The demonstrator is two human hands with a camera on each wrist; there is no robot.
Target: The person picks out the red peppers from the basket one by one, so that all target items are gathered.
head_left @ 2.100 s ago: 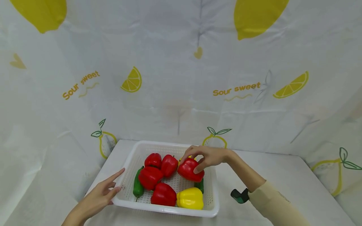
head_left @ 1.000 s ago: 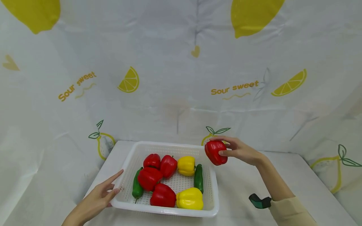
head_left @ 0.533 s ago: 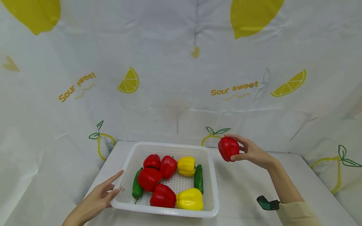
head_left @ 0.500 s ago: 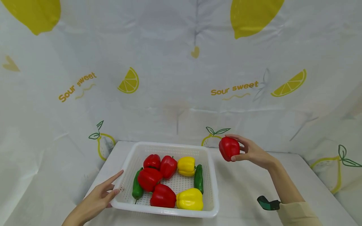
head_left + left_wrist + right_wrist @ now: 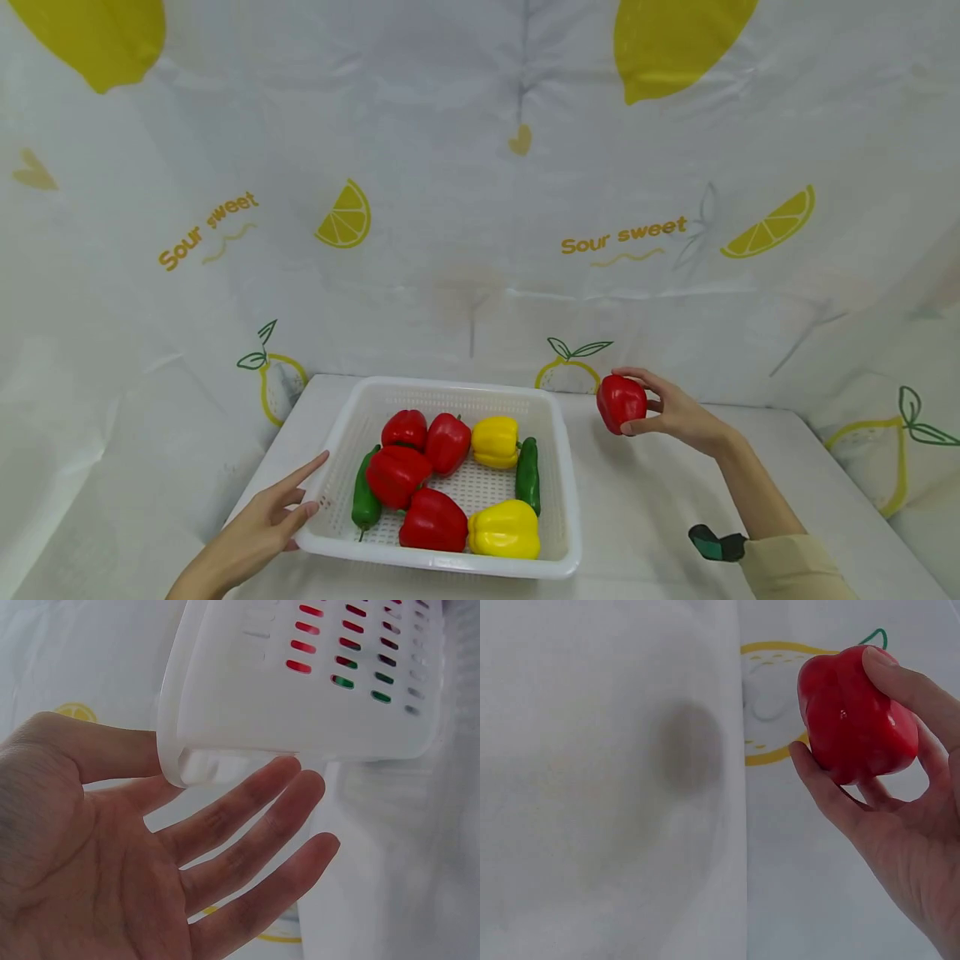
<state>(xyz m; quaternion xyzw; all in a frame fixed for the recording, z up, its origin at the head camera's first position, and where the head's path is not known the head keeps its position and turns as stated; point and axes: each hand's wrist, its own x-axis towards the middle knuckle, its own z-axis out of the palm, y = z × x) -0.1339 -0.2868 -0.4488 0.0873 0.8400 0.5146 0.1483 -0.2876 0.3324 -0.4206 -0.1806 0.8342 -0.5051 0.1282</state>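
My right hand (image 5: 686,421) grips a red bell pepper (image 5: 621,404) above the table, to the right of the basket. In the right wrist view the pepper (image 5: 855,716) sits between thumb and fingers, its shadow apart from it on the table. At the near left corner of the white plastic basket (image 5: 423,561), my left hand (image 5: 258,521) touches the rim with its fingers fairly straight. Inside lie several red bell peppers (image 5: 433,521), a yellow bell pepper (image 5: 504,529) in front, another yellow bell pepper (image 5: 495,442) behind, and two green chili peppers, one left (image 5: 366,492), one right (image 5: 528,475).
The basket takes up the left part of a white table (image 5: 637,508). Behind it hangs a white backdrop (image 5: 450,292) printed with lemons and the words "Sour sweet". A dark strap piece (image 5: 716,544) shows by the right sleeve (image 5: 795,567).
My right hand has lifted the red bell pepper out of the basket and carried it right, past the rim. Lately it has sunk slightly toward the table. The left hand has stayed at the corner.
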